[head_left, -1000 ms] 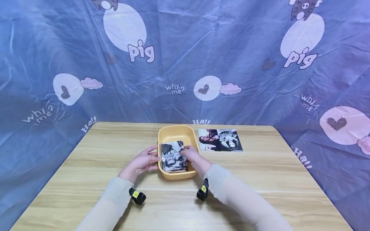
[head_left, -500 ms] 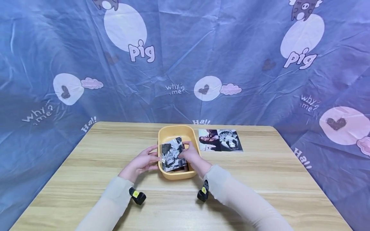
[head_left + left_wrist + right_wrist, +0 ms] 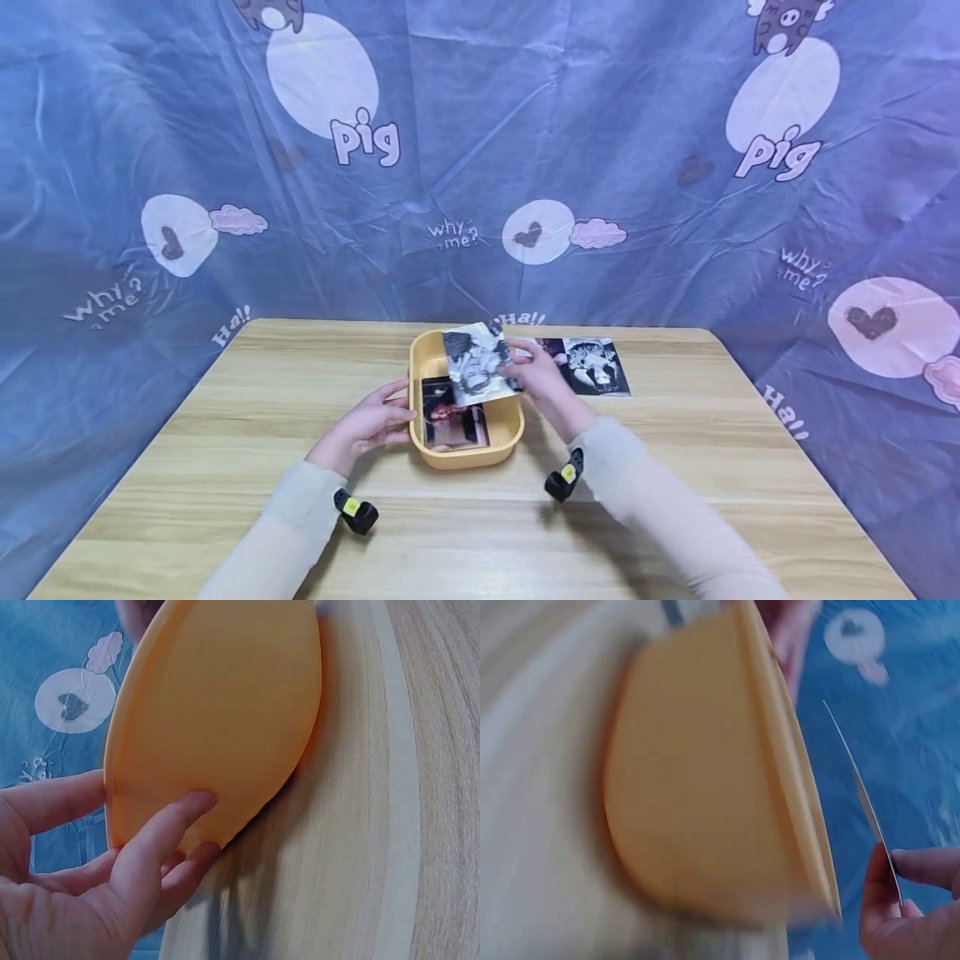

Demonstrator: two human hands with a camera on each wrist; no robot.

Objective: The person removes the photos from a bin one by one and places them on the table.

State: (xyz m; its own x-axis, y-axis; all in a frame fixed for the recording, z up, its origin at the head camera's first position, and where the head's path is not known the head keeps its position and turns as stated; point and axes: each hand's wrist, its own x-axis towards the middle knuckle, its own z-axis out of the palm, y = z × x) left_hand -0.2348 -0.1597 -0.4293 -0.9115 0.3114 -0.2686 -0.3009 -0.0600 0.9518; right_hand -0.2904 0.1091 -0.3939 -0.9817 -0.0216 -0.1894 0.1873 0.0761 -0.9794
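Observation:
My right hand (image 3: 542,377) pinches a black-and-white photo print (image 3: 477,364) at its right edge, tilted above the far part of a yellow plastic bin (image 3: 504,433). In the right wrist view the photo (image 3: 864,796) shows edge-on between thumb and fingers, clear of the bin's rim. My left hand (image 3: 371,423) holds the bin's left side. The left wrist view has its fingertips (image 3: 196,801) against the outer wall, others at the rim. A darker colour photo (image 3: 450,417) lies inside the bin; whether more lie beneath cannot be seen.
Right of the bin, two photos lie side by side on the wooden table (image 3: 675,467): a black-and-white one (image 3: 596,367) and a colour one (image 3: 553,346), partly behind my right hand. A blue printed cloth (image 3: 480,167) hangs behind the table.
My right hand has lifted the black-and-white photo up and to the right from inside the bin, uncovering the colour photo below. My left hand stays at the bin.

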